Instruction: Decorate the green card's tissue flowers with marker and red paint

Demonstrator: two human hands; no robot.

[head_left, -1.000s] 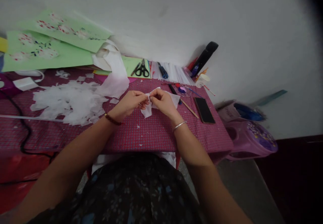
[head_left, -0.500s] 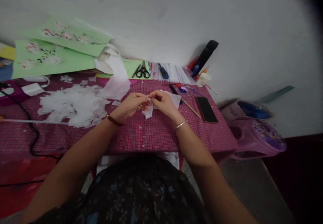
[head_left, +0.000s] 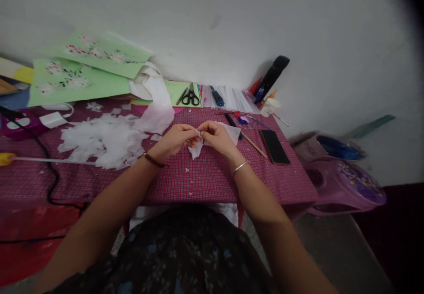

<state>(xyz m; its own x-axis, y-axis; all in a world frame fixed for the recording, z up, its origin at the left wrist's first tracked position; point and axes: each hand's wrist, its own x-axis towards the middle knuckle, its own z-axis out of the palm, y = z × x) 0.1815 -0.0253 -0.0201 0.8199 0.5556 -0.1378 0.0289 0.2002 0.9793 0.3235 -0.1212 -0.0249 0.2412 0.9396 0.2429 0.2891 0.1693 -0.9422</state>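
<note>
Between my hands hangs a piece of thin white tissue paper point(head_left: 196, 150), pinched at its upper edge. My left hand point(head_left: 180, 138) holds it with thumb and forefinger, other fingers curled beneath. My right hand point(head_left: 215, 136) grips the same piece from the other side, its fingertips meeting the left ones. Behind the right hand, another white sheet point(head_left: 232, 131) lies on the checked tablecloth point(head_left: 205, 183). A heap of torn white paper pieces point(head_left: 102, 139) sits left of my left hand, with a long white paper strip point(head_left: 157, 104) trailing beside it.
Green painted sheets point(head_left: 79, 84) lean on the wall. Scissors point(head_left: 191, 96), a blue cutter point(head_left: 217, 96), a wooden stick point(head_left: 253, 145) and a black phone point(head_left: 274, 146) lie around my hands. A black cable point(head_left: 49, 161) runs at left; a pink stool point(head_left: 344, 188) stands right.
The whole view has shifted slightly, so everything sits a little further right. Both hands keep their pinch on the tissue paper, with only small finger movement.
</note>
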